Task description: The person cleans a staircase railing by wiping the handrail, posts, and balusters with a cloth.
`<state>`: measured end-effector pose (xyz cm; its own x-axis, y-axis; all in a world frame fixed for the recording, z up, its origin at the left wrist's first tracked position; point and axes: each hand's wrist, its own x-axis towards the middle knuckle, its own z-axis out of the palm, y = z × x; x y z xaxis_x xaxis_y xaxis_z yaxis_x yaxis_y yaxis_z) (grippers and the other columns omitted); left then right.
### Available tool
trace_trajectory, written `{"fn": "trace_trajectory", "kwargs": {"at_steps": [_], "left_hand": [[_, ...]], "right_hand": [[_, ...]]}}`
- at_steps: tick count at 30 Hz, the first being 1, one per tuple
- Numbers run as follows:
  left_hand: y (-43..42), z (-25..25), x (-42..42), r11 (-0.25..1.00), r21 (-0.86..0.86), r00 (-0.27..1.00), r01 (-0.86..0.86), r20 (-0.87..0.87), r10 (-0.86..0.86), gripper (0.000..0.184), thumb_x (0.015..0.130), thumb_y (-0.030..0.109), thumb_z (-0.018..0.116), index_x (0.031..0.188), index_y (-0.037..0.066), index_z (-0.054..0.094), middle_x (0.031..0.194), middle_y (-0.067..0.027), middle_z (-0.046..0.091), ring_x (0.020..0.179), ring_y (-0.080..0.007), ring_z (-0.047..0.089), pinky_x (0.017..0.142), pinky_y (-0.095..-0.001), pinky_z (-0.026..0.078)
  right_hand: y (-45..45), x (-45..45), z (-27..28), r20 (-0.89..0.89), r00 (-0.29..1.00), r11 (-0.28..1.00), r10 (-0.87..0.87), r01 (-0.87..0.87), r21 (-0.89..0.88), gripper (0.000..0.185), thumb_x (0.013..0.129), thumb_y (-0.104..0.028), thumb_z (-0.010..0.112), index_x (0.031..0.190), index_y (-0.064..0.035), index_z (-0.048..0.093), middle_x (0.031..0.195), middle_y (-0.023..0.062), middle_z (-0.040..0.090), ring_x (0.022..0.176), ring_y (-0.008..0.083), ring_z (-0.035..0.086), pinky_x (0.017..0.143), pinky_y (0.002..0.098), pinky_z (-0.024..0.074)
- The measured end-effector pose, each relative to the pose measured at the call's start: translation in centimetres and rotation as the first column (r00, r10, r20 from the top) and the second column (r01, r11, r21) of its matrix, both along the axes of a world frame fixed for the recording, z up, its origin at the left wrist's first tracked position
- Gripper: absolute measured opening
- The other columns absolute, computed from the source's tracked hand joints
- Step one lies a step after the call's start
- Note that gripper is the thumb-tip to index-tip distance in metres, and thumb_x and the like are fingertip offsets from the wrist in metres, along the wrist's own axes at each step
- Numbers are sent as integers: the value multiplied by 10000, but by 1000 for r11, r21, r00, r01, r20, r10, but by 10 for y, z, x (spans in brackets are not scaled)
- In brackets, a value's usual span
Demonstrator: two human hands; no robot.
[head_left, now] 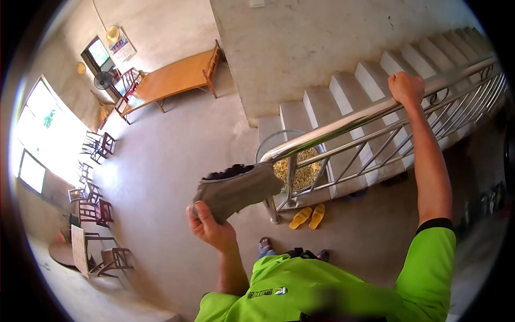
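Note:
My left hand (213,228) pinches the near edge of a grey-brown cloth garment (236,193) with a dark, ruffled upper edge. The garment's exact kind is unclear. Its far end overlaps the lower bend of a shiny metal handrail (327,130); I cannot tell whether they touch. Farther up the rail, my right hand (406,88) is closed in a fist, with its wrist crossing over the rail. Whatever those fingers may hold is hidden.
Concrete stairs (343,99) rise right behind the railing. A round basin of yellowish grains (304,169) sits at their foot. Yellow slippers (308,217) lie on the floor near my feet. A wooden bed (179,75) stands along the back wall, and several chairs (96,212) line the left side.

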<state>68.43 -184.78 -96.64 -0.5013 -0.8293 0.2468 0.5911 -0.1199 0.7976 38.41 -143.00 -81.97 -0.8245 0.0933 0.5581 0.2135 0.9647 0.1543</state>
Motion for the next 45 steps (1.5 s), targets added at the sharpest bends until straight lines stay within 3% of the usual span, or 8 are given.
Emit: {"fn": "trace_trajectory", "kwargs": {"at_steps": [8, 11, 17, 21, 23, 27, 29, 45], "left_hand": [[-6, -122, -60, 976, -192, 980, 103, 187, -67, 438, 948, 77, 621, 1354, -24, 493, 1240, -90, 595, 1191, -192, 523, 971, -318, 460], [17, -179, -74, 963, 94, 914, 252, 305, -269, 289, 977, 65, 431, 1249, 51, 526, 941, 5, 552, 772, -67, 510, 608, -234, 433], [18, -293, -84, 946, -280, 935, 164, 350, -58, 397, 938, 51, 410, 1316, 21, 527, 1184, -125, 648, 1067, -277, 610, 937, -361, 459], [9, -290, -81, 925, -215, 781, 313, 612, -122, 323, 940, 66, 456, 1234, -8, 567, 1073, -122, 665, 1027, -250, 620, 892, -370, 483], [2, -289, -81, 824, 325, 642, 465, 517, -566, 294, 1007, 180, 519, 1270, 49, 544, 1127, -37, 626, 999, -138, 569, 839, -295, 475], [-11, -255, -66, 760, 38, 652, 648, 489, -580, 295, 1012, 208, 500, 1270, 73, 546, 1168, -23, 609, 1051, -133, 554, 823, -300, 481], [-12, -211, -69, 648, 243, 668, 722, 3, -744, 312, 1012, 236, 478, 1272, 74, 538, 1212, -6, 590, 1119, -150, 534, 844, -337, 495], [6, -97, -35, 790, 410, 882, 456, -91, -462, 424, 998, 225, 528, 1384, 59, 471, 1326, -133, 552, 1205, -261, 552, 1038, -395, 457]], "right_hand": [[3, -5, -4, 8, 1000, 1000, -8, 8, 21, 431, 931, -350, 433, 823, -63, 736, 844, 186, 716, 820, 362, 691, 814, 446, 476], [11, -11, -4, 15, 1000, 1000, -5, 4, 26, 430, 931, -349, 427, 835, -65, 736, 855, 182, 717, 830, 359, 691, 813, 449, 475], [3, -3, 1, 43, 999, 1000, -21, 21, 9, 436, 932, -348, 414, 862, -67, 740, 868, 180, 719, 853, 362, 689, 863, 436, 459], [6, -4, -2, 16, 1000, 1000, 5, -5, 8, 446, 933, -354, 409, 870, -57, 736, 873, 186, 717, 856, 363, 687, 872, 447, 454], [7, -5, -2, 22, 1000, 1000, -2, 2, 16, 450, 934, -356, 408, 869, -54, 734, 873, 188, 717, 859, 363, 687, 869, 451, 449], [16, -14, -10, 5, 1000, 1000, 17, -17, 6, 460, 933, -360, 407, 874, -41, 733, 877, 195, 716, 867, 365, 685, 866, 458, 436], [15, -13, -8, 56, 998, 1000, 12, -12, -8, 466, 935, -362, 402, 866, -42, 733, 877, 197, 715, 867, 366, 685, 868, 459, 435], [8, -9, 1, 30, 999, 998, 37, -36, -43, 470, 928, -354, 399, 800, -49, 734, 832, 171, 715, 850, 359, 686, 863, 474, 463]]}}
